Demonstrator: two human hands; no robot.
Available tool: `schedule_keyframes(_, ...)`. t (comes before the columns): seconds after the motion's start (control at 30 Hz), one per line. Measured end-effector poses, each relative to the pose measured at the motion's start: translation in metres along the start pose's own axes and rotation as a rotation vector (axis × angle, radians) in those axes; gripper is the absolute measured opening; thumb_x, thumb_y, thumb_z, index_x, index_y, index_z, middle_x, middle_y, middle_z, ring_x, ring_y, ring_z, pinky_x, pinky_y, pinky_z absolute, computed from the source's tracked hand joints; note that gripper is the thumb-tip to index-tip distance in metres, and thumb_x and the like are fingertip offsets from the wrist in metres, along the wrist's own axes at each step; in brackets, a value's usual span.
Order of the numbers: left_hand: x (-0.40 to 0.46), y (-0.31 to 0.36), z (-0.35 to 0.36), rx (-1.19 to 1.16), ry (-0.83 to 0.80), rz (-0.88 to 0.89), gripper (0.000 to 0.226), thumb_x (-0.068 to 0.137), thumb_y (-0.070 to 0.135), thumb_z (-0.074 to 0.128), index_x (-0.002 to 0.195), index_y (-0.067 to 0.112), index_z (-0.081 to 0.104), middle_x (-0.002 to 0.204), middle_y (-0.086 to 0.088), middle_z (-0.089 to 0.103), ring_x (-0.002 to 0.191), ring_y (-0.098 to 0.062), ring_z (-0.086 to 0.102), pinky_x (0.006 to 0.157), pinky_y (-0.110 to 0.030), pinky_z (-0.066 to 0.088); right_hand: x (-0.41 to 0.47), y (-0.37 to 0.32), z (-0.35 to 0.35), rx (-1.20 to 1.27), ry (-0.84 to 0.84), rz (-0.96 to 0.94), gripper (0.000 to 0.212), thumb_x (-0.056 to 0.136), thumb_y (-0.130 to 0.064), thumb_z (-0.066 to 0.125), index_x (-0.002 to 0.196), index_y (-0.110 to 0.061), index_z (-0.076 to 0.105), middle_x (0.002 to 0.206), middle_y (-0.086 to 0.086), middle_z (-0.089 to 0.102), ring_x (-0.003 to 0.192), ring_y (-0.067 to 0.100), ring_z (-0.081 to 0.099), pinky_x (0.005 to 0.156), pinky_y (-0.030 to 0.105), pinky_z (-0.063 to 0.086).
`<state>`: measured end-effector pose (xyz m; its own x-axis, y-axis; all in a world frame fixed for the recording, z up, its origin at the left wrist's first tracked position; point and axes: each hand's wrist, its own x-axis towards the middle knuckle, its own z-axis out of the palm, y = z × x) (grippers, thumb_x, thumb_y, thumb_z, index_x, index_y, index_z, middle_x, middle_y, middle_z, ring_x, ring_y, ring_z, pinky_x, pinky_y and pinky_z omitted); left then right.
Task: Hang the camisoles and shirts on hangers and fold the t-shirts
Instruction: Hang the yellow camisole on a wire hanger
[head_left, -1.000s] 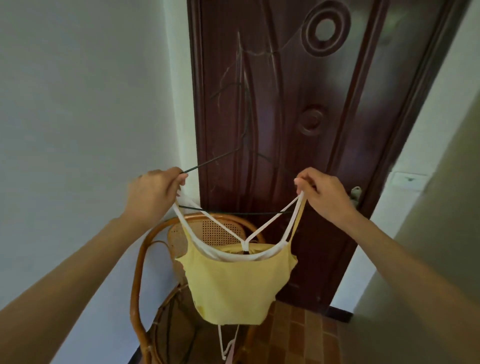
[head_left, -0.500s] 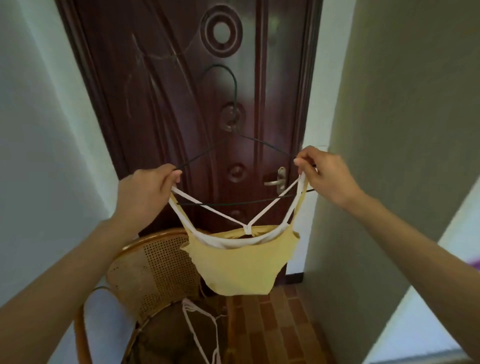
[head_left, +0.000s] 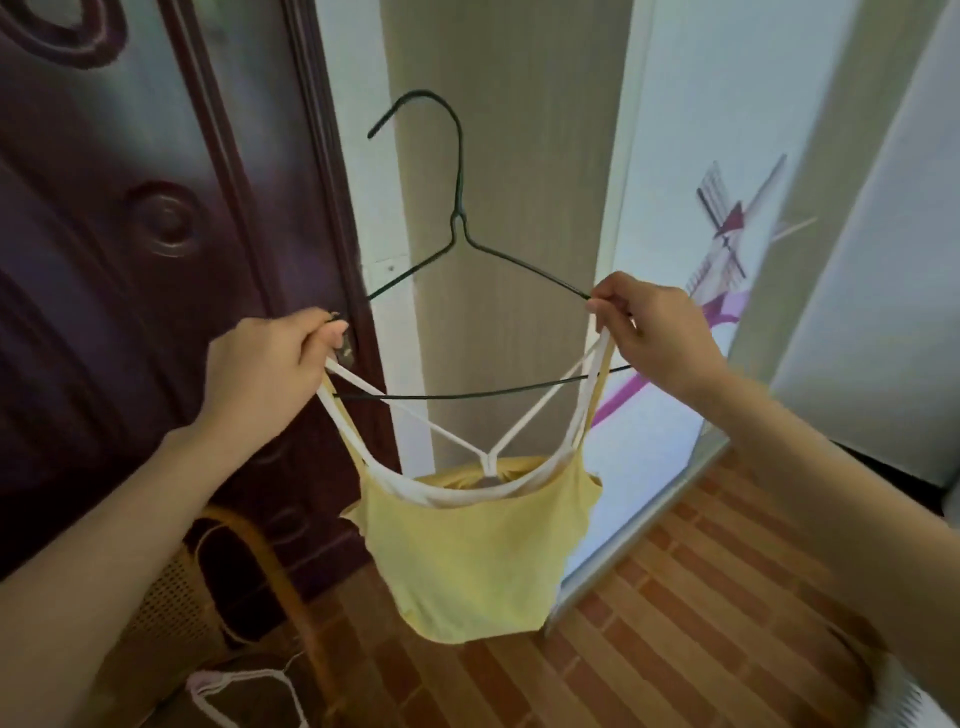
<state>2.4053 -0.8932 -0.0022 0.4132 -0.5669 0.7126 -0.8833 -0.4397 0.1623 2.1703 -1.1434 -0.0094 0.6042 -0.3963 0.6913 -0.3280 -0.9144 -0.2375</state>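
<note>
Camisole (head_left: 470, 551) on wire hanger (head_left: 460, 228), hook up, bar level; L hand (head_left: 265, 374) & R hand (head_left: 657, 332) fingers pinching strap ends.

A dark, glossy wooden door (head_left: 130, 218) with carved rings and round bosses fills the left side; its white frame (head_left: 363, 171) runs upright just beside it; next comes a beige wall panel (head_left: 519, 156) with a faint vertical grain; to the right stands a pale sliding panel (head_left: 670, 208) bearing a windmill picture (head_left: 727, 234) in red and purple, lit softly and evenly; the floor (head_left: 675, 623) is laid in reddish-brown, brick-like tiles; a cane chair (head_left: 218, 597) with a woven back sits low at the left, in front of the door.
</note>
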Motion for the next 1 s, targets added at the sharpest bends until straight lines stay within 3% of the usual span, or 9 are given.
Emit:
schedule_keyframes(0.2, 0.038, 0.096, 0.064, -0.117, -0.051, 0.177, 0.021, 0.095, 0.029, 0.06, 0.088, 0.014, 0.073, 0.061, -0.011, 0.065, 0.066, -0.039, 0.065, 0.061, -0.041, 0.046, -0.035, 0.088, -0.066, -0.126, -0.004, 0.177, 0.018, 0.101, -0.025, 0.053, 0.105, -0.012, 0.064, 0.084, 0.0, 0.072, 0.084, 0.029, 0.068, 0.071, 0.039, 0.051)
schedule_keyframes(0.37, 0.07, 0.184, 0.12, -0.192, -0.06, 0.302, 0.031, 0.097, 0.037, 0.053, 0.084, 0.015, 0.071, 0.048, -0.003, 0.053, 0.051, -0.033, 0.059, 0.053, -0.028, 0.031, -0.062, 0.165, -0.125, -0.253, 0.033, 0.24, 0.019, 0.101, -0.025, 0.052, 0.104, -0.01, 0.064, 0.084, 0.002, 0.073, 0.08, 0.032, 0.067, 0.067, 0.038, 0.048)
schedule_keyframes(0.43, 0.079, 0.221, 0.137, -0.218, -0.093, 0.331, 0.028, 0.098, 0.032, 0.055, 0.086, 0.013, 0.071, 0.052, -0.008, 0.059, 0.054, -0.035, 0.061, 0.052, -0.028, 0.03, -0.076, 0.195, -0.147, -0.313, 0.026, 0.272, 0.019, 0.101, -0.026, 0.051, 0.102, -0.011, 0.063, 0.083, 0.001, 0.072, 0.079, 0.031, 0.067, 0.065, 0.037, 0.047)
schedule_keyframes(0.6, 0.095, 0.307, 0.175, -0.301, -0.124, 0.376, 0.033, 0.1, 0.038, 0.047, 0.087, 0.017, 0.07, 0.064, -0.004, 0.069, 0.061, -0.036, 0.064, 0.056, -0.034, 0.047, -0.103, 0.262, -0.197, -0.409, 0.03, 0.32, 0.017, 0.101, -0.025, 0.052, 0.102, -0.012, 0.063, 0.08, -0.004, 0.071, 0.076, 0.026, 0.068, 0.062, 0.033, 0.046)
schedule_keyframes(0.7, 0.105, 0.353, 0.198, -0.324, -0.09, 0.451, 0.034, 0.099, 0.037, 0.046, 0.088, 0.016, 0.07, 0.061, -0.002, 0.068, 0.057, -0.032, 0.064, 0.056, -0.034, 0.049, -0.115, 0.293, -0.224, -0.454, 0.037, 0.367, 0.019, 0.102, -0.026, 0.05, 0.104, -0.012, 0.063, 0.082, -0.004, 0.071, 0.077, 0.024, 0.067, 0.062, 0.033, 0.044)
schedule_keyframes(0.83, 0.126, 0.405, 0.226, -0.297, -0.093, 0.54, 0.035, 0.098, 0.035, 0.045, 0.091, 0.012, 0.07, 0.061, -0.004, 0.067, 0.051, -0.029, 0.06, 0.051, -0.024, 0.035, -0.126, 0.326, -0.252, -0.502, 0.024, 0.465, 0.022, 0.103, -0.027, 0.047, 0.107, -0.012, 0.062, 0.086, -0.003, 0.071, 0.079, 0.025, 0.065, 0.063, 0.031, 0.035)
schedule_keyframes(1.0, 0.148, 0.465, 0.25, -0.326, -0.074, 0.627, 0.026, 0.096, 0.027, 0.055, 0.084, 0.008, 0.069, 0.048, 0.007, 0.042, 0.038, -0.016, 0.038, 0.049, -0.012, 0.017, -0.136, 0.363, -0.282, -0.578, 0.046, 0.554, 0.026, 0.103, -0.03, 0.045, 0.111, -0.012, 0.062, 0.089, 0.001, 0.071, 0.081, 0.028, 0.066, 0.065, 0.033, 0.042)
